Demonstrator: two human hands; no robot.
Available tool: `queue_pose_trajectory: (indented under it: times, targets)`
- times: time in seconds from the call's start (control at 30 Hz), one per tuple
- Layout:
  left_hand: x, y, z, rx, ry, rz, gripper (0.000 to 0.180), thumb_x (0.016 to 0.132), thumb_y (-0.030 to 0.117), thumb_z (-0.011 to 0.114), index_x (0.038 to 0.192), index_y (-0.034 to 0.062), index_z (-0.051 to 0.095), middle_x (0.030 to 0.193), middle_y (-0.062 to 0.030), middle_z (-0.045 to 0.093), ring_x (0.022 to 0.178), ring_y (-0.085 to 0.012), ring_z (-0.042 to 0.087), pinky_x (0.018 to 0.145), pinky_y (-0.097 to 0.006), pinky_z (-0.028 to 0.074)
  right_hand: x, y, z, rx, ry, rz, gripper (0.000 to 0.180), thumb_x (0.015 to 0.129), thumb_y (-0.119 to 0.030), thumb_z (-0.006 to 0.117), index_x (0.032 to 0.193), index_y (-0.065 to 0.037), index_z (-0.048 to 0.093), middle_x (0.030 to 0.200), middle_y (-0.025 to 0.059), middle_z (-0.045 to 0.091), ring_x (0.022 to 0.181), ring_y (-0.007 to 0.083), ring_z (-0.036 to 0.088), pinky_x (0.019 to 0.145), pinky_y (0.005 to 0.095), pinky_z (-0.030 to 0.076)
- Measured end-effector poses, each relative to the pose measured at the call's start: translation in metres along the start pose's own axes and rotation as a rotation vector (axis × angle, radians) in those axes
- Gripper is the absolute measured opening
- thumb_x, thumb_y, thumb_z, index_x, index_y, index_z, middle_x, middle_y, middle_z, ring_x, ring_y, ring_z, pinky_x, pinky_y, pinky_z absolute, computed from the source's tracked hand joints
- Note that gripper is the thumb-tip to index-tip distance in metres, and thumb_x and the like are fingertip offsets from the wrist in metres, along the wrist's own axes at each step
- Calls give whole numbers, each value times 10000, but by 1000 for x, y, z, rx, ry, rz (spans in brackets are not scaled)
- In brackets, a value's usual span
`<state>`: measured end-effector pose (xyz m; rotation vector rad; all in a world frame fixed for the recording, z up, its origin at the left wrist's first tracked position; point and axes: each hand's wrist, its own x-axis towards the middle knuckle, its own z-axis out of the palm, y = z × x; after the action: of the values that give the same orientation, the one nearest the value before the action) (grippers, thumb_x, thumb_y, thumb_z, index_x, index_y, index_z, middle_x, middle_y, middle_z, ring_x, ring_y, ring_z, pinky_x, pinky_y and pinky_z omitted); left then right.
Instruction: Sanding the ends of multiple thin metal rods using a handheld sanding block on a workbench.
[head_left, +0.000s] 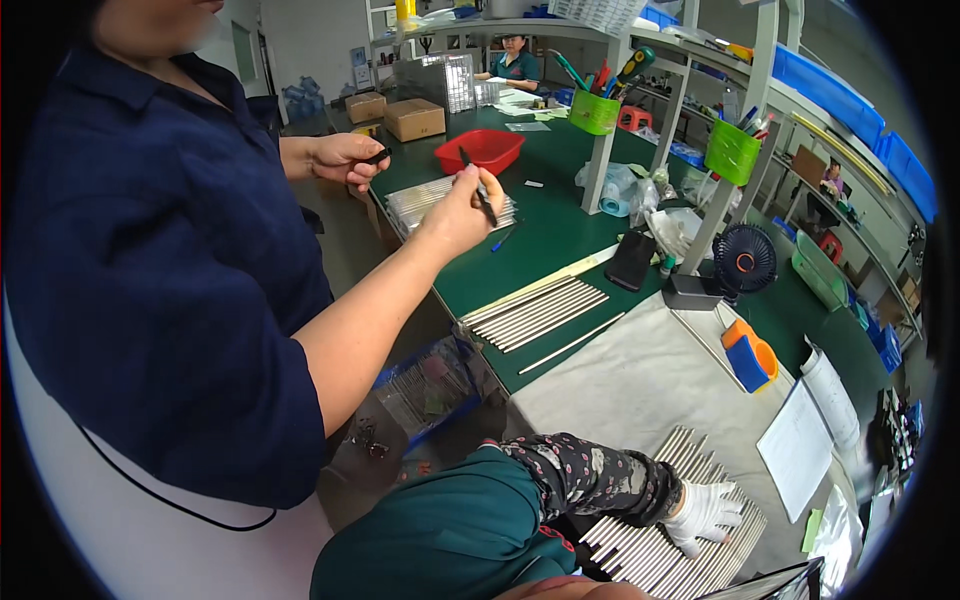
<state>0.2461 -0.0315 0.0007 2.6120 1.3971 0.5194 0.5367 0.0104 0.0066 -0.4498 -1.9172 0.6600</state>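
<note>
I judge the handling partway: 1 row of slim rods (535, 313) lies aligned on the smooth green tabletop (552, 218), while a shiny, cylindrical batch (660, 565) with staggered ends looks left to do on creased pale cloth (600, 380). My white-gloved left hand (703, 515) spreads its fingers wide over it; my right hand is out of view, so I cannot tell its state.

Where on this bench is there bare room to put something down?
Pale cloth lies bare between the row of rods, the orange-and-blue item and the gloved left hand. Green tabletop is free between the blue pen and the shelf post. It's crowded under that hand, with close-set rods, and right of that post, with plastic bags.
</note>
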Motion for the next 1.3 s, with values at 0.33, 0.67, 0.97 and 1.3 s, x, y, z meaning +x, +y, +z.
queue_pose_trajectory:
  times: [0.33, 0.67, 0.97, 1.3]
  targets:
    - [1, 8, 0, -33, -62, -24, 761, 830, 626, 493, 1411, 135, 462, 1499, -164, 343, 1418, -338, 251, 1120, -610, 109, -3, -18, 0, -418, 0, 430, 569, 820, -42, 617, 1348, 87, 451, 1379, 251, 476, 1278, 362, 448, 1113, 421, 314]
    - [-5, 16, -21, -3, -78, -49, 738, 848, 569, 497, 1399, 80, 464, 1496, -201, 348, 1418, -358, 258, 1159, -570, 84, -10, -3, 1, -340, 85, 467, 484, 913, -87, 507, 1377, 36, 445, 1424, 163, 469, 1313, 274, 431, 1119, 378, 293]
    - [36, 21, -11, 162, -192, 103, 717, 910, 513, 464, 1410, 4, 401, 1481, -222, 334, 1386, -389, 283, 1111, -582, 207, -17, -2, 3, -302, 277, 483, 512, 801, -141, 618, 1286, 9, 548, 1357, 170, 533, 1277, 294, 483, 1091, 369, 345]
    - [37, 23, -16, 261, -226, 185, 730, 906, 508, 471, 1389, -34, 401, 1489, -227, 315, 1390, -409, 272, 1119, -560, 217, -19, -33, 21, 76, 376, 561, 533, 840, -182, 590, 1318, 39, 514, 1360, 149, 528, 1258, 241, 490, 1080, 333, 344]
